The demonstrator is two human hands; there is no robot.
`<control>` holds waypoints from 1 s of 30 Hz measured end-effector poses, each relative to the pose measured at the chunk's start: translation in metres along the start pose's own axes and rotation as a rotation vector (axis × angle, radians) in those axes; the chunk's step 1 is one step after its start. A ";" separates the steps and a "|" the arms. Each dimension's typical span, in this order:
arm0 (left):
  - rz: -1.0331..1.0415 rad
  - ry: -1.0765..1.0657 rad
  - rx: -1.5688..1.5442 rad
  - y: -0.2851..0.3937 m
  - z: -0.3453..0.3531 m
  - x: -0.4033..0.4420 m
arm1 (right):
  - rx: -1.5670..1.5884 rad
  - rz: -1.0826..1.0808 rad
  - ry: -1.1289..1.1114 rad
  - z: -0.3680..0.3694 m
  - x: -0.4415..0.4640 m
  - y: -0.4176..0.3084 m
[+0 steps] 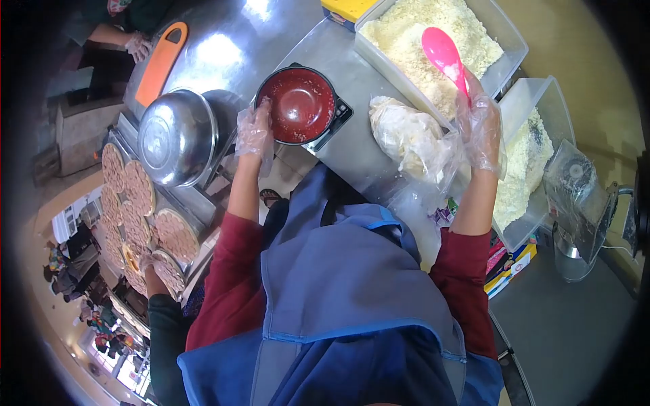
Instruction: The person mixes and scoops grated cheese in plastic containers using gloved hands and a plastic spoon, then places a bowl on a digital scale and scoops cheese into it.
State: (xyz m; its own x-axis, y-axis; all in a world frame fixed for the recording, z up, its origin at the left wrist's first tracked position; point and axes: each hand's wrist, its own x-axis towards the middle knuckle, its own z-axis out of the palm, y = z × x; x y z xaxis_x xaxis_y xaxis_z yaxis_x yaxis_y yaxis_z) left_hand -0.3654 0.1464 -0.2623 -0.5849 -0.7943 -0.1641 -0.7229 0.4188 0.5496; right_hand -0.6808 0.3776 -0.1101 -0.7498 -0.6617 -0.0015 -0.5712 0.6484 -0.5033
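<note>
My left hand (254, 130), in a clear plastic glove, is closed on the near-left rim of a bowl (298, 107), red inside with a black outside. White crumbs cling to the bowl's inner wall. Beneath it, a black flat device (336, 125) like a kitchen scale partly shows; whether the bowl rests on it I cannot tell. My gloved right hand (482, 128) grips the handle of a pink spoon (443, 55), a little white stuff in its scoop. The spoon is over a clear tub (512, 46) of pale shredded food (406, 34), probably grated cheese.
A plastic bag of whitish food (406, 135) lies between bowl and tub. A second tub (562, 108) stands at right. At left are an upturned metal bowl (169, 139), an orange-handled tool (162, 64) and several topped dough rounds (177, 233). Another person's gloved hand (139, 47) rests upper left; another reaches the rounds.
</note>
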 end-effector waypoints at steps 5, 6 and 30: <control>-0.347 0.021 -0.309 0.023 -0.005 0.003 | 0.056 -0.063 -0.426 -0.003 -0.025 -0.052; -0.248 0.031 -0.226 0.013 -0.001 0.003 | 0.030 -0.261 -0.416 0.012 -0.034 -0.051; -0.198 0.178 -0.617 0.027 -0.021 0.003 | -0.216 -0.463 -0.545 0.169 -0.071 -0.045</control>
State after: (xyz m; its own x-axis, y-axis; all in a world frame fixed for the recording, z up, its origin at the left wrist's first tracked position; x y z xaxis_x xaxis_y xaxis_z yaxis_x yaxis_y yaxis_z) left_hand -0.3788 0.1461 -0.2313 -0.3550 -0.9129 -0.2012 -0.4367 -0.0284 0.8992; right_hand -0.5454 0.3316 -0.2334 -0.1768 -0.9413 -0.2876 -0.8832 0.2806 -0.3757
